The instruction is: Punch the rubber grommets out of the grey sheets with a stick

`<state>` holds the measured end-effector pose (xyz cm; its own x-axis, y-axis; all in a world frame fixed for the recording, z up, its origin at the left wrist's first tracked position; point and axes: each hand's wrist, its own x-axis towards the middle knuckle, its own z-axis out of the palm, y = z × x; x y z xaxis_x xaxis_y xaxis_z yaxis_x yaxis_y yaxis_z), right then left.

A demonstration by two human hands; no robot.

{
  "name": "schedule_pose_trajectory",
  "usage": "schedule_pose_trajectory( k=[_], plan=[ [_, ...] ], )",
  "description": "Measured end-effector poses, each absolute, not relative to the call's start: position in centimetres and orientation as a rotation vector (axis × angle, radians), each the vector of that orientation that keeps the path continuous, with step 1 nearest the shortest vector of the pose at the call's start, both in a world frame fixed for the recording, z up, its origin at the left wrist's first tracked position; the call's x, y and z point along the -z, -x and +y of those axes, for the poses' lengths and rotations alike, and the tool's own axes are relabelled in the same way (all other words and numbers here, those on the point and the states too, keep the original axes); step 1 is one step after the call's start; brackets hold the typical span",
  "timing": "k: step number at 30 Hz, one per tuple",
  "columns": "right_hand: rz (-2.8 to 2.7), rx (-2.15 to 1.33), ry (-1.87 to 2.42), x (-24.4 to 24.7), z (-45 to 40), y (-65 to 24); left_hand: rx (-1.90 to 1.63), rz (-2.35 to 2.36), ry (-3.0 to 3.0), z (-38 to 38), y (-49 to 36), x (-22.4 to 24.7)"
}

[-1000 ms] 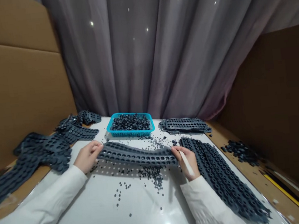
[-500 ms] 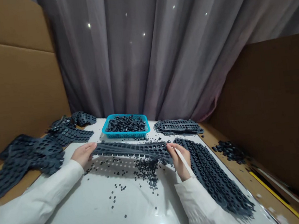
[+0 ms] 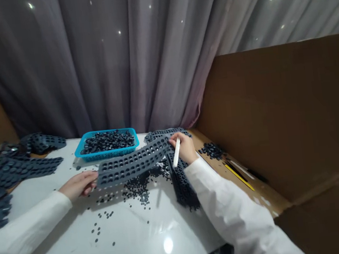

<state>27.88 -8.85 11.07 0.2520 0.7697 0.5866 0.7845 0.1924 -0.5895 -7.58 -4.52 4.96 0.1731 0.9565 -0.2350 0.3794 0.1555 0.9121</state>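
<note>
Holding long grey rubbery-looking holed strip (image 3: 133, 164): our left hand (image 3: 78, 184) pinches near-left end; right hand (image 3: 185, 147) grips far-right end, flat white plastic-looking stick (image 3: 176, 153). Next move likely needs steady grip.

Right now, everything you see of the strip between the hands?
The dark grey strip looks thin and rubbery, with rows of round holes along its length. It is held above the white table, gently bowed, right end higher in view. The left hand grips one end, the right hand the other.
</note>
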Motion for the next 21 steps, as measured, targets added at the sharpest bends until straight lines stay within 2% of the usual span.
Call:
schedule_pose_trajectory(
  k=[3,7,11,15,19,21],
  plan=[
    [-1.562,0.166,1.579,-16.2,-6.1,-31.5,-0.572,1.215,-1.376,-4.6,3.5,-5.1],
    [-1.697,0.366,1.550,-22.8,-3.0,-34.9,-0.570,1.052,-1.391,-5.8,-0.3,-6.2],
    [-1.838,0.481,1.488,-25.4,-2.9,-36.9,-0.561,0.979,-1.423,-7.1,-0.2,-6.7],
    [-1.974,0.513,1.398,-22.4,-6.8,-37.7,-0.567,1.017,-1.418,-7.7,2.0,-5.4],
    [-2.202,0.500,1.302,-14.1,-14.8,-37.2,-0.605,1.074,-1.381,-7.7,4.2,-3.0],
    [-2.287,0.651,1.199,-9.2,-19.2,-36.8,-0.594,1.098,-1.348,-7.5,5.2,-1.8]
  ],
)
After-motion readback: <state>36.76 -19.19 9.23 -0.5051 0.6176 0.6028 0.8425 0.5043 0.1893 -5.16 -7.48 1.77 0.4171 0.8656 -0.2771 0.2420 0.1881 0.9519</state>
